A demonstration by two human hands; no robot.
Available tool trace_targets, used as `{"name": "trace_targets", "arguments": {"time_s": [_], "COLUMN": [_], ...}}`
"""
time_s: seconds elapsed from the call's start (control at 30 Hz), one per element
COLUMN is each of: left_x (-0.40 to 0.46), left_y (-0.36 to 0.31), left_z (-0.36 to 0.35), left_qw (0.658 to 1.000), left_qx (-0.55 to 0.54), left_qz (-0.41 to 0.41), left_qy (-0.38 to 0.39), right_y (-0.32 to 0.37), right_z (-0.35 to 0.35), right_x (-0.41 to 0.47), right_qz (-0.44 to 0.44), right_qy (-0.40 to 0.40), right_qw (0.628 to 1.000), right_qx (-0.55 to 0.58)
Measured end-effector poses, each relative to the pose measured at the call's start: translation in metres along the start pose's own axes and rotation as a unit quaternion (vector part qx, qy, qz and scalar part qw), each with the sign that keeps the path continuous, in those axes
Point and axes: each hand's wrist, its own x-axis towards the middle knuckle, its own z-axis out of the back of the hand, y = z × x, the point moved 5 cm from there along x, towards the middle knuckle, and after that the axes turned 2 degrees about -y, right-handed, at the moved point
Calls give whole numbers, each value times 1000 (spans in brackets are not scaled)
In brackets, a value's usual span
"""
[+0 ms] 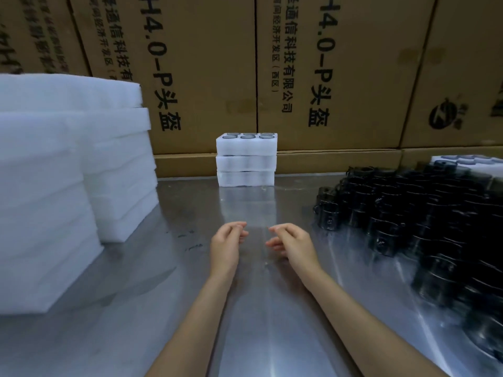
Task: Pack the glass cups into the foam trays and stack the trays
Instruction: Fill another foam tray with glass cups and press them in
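Three white foam trays [246, 159] stand stacked at the back of the steel table, against the cardboard boxes; the top tray shows several dark cups seated in its holes. A large pile of dark glass cups [408, 213] covers the right side of the table. My left hand [227, 246] and my right hand [291, 242] hover side by side over the table's middle, well in front of the stack. The fingers of both hang loosely curled, and neither hand holds anything.
Tall stacks of white foam sheets [68, 172] fill the left side. Another foam tray with cups [468, 160] lies behind the cup pile at the far right. Large printed cardboard boxes [326, 77] wall off the back. The steel table [163, 308] shows between the hands and the stacks.
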Motion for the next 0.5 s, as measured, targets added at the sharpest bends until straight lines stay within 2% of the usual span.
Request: {"name": "trace_targets", "arguments": {"time_s": [0.1, 0.23, 0.37, 0.43, 0.5], "left_x": [-36, -80, -104, -112, -117], "left_y": [-8, -16, -21, -21, -19], "left_z": [4, 9, 14, 11, 6], "left_qw": [998, 981, 965, 937, 889], "left_qx": [9, 60, 130, 221, 329], "left_qz": [0, -14, -44, -102, -172], "left_qy": [63, 184, 225, 250, 267], "right_y": [1, 2, 3, 4, 4], "right_z": [9, 19, 26, 28, 30], "right_x": [-24, -49, -63, -69, -74], "right_qz": [12, 45, 67, 78, 86], "right_qy": [8, 26, 28, 33, 40], "right_qw": [1000, 995, 988, 983, 980], "right_qx": [-19, -90, -138, -161, -177]}}
